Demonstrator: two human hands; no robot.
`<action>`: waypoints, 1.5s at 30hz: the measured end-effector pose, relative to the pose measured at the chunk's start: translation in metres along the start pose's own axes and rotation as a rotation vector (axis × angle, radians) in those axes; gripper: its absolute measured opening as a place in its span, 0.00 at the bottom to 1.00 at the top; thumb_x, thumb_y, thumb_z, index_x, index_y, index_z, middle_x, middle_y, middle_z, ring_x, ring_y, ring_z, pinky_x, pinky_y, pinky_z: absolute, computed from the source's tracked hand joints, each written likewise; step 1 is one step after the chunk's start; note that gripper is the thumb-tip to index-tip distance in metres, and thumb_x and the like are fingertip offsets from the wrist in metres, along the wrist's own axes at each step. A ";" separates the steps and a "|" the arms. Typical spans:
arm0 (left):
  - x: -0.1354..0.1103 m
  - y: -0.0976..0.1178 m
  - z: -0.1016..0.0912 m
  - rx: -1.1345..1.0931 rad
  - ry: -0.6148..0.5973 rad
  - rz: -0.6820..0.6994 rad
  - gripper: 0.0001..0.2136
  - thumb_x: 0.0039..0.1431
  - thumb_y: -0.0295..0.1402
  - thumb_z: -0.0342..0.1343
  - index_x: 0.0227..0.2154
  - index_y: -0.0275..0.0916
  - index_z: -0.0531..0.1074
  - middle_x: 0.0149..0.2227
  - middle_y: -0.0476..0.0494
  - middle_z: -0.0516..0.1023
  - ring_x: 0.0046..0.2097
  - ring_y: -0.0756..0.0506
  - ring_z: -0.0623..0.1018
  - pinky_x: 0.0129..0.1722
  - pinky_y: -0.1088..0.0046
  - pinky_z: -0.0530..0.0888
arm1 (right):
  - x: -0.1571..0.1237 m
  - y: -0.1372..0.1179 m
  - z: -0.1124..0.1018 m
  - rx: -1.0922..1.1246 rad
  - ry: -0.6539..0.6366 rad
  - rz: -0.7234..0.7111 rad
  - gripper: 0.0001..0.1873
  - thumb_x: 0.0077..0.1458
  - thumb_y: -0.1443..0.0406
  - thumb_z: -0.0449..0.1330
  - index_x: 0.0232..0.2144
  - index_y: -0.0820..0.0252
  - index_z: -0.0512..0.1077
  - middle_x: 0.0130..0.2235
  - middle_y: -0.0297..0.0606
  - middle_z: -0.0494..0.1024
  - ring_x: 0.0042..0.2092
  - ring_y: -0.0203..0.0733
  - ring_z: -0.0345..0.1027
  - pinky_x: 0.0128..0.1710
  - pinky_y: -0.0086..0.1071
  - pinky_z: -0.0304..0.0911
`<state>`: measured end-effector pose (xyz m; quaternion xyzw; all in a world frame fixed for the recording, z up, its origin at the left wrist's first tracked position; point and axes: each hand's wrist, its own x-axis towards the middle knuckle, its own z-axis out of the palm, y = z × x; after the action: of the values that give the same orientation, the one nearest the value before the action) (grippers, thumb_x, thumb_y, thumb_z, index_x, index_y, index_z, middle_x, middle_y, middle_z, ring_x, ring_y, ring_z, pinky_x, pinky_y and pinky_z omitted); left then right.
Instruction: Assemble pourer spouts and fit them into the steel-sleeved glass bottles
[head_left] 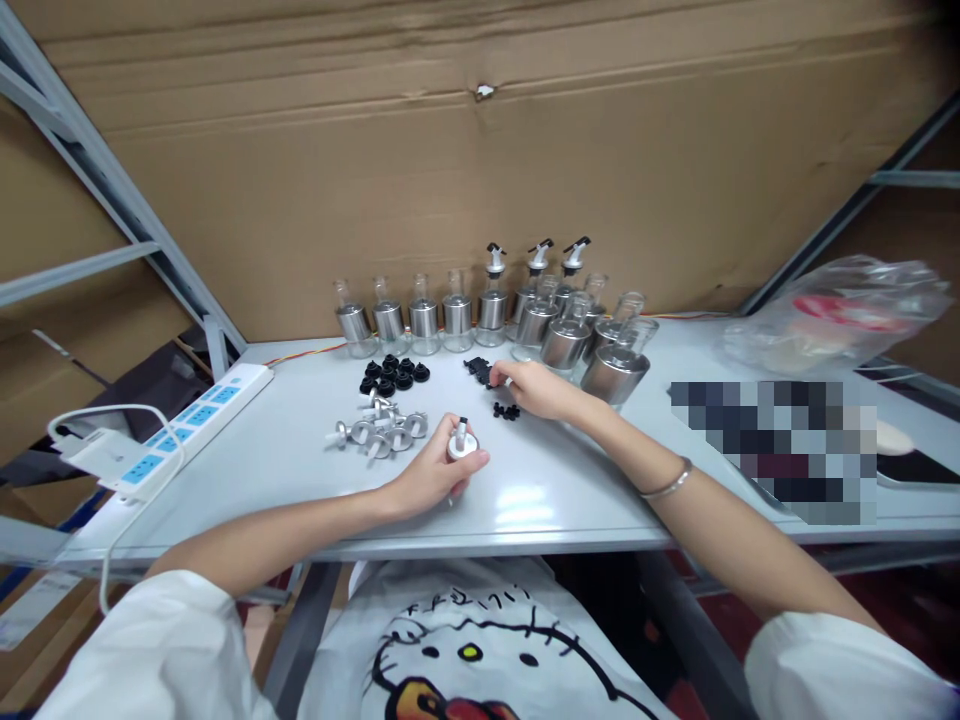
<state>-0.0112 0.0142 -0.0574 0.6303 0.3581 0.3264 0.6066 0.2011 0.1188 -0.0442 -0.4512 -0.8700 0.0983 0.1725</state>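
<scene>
My left hand (429, 474) is closed around a silver bottle pourer (463, 443) with a black tip, its round base turned up, just above the table. My right hand (534, 388) reaches to a small pile of flat black plastic pieces (475, 369), with thumb and fingers pinched at the pile's right edge. Whatever is between those fingertips is too small to make out. Just below that hand lies a cluster of tiny black parts (507, 411). Left of my left hand are several loose silver pourers (379, 435), and behind them a group of black ribbed stoppers (391, 375).
Glass bottles with metal sleeves (424, 318) line the back; three carry fitted pourers (495, 260). More bottles (615, 372) stand close beyond my right forearm. A power strip (196, 425) lies at left, a plastic bag (840, 315) at right. Cardboard (480, 180) walls the back.
</scene>
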 end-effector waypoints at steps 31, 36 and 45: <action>0.003 0.000 -0.001 0.133 -0.154 0.059 0.28 0.55 0.62 0.41 0.27 0.37 0.59 0.20 0.56 0.59 0.21 0.54 0.59 0.25 0.74 0.59 | -0.022 -0.068 -0.002 0.489 -0.084 -0.319 0.18 0.64 0.59 0.44 0.24 0.58 0.59 0.24 0.31 0.67 0.28 0.33 0.60 0.32 0.28 0.56; 0.003 -0.004 -0.002 0.143 -0.176 0.061 0.27 0.55 0.62 0.44 0.30 0.38 0.59 0.21 0.56 0.60 0.21 0.54 0.61 0.25 0.74 0.59 | -0.022 -0.068 -0.007 0.562 -0.092 -0.163 0.23 0.62 0.57 0.45 0.17 0.59 0.55 0.18 0.28 0.60 0.22 0.30 0.53 0.26 0.28 0.51; 0.004 -0.004 -0.001 0.000 -0.148 0.018 0.27 0.53 0.62 0.46 0.32 0.39 0.57 0.24 0.57 0.61 0.19 0.56 0.64 0.22 0.76 0.61 | -0.004 -0.025 -0.018 0.674 0.122 -0.083 0.14 0.48 0.55 0.63 0.28 0.61 0.75 0.32 0.37 0.73 0.31 0.36 0.66 0.31 0.31 0.63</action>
<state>-0.0101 0.0181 -0.0614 0.6559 0.3068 0.2841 0.6285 0.1914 0.1014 -0.0204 -0.3383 -0.7943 0.3461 0.3673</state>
